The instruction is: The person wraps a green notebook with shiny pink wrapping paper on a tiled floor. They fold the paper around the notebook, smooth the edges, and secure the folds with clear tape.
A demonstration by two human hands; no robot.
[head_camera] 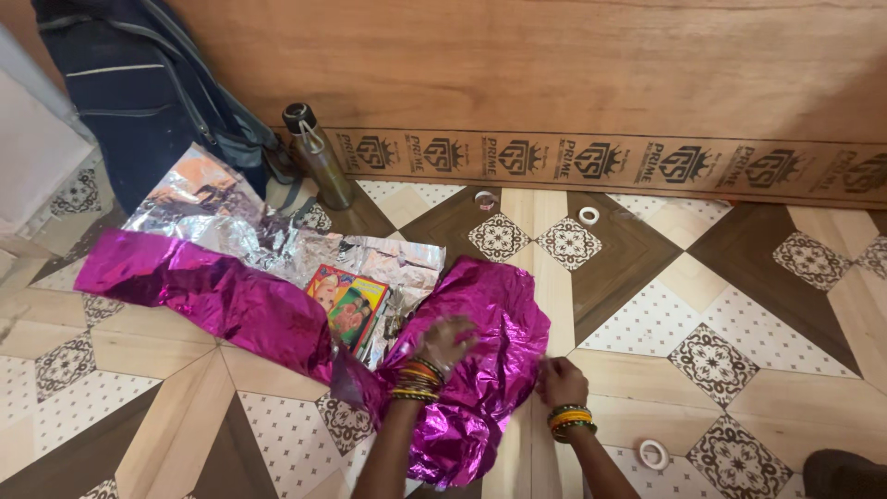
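Patterned tile floor [739, 277], wood wall behind. Left hand [445, 340] spread flat, pressing pink foil sheet [480, 351] at lower centre; right hand [560, 381] pinching its right edge. Best kept taut, smoothing outward. Printed packet [351, 303] just left, silver foil [277, 236] beyond. Tape roll [653, 454] lower right; open floor right.

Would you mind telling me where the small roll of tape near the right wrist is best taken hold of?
Probably pinch the tape roll across its outer rim from straight above: it lies flat on the tiled floor, hole upward, apart from the right hand, with bare floor around it.
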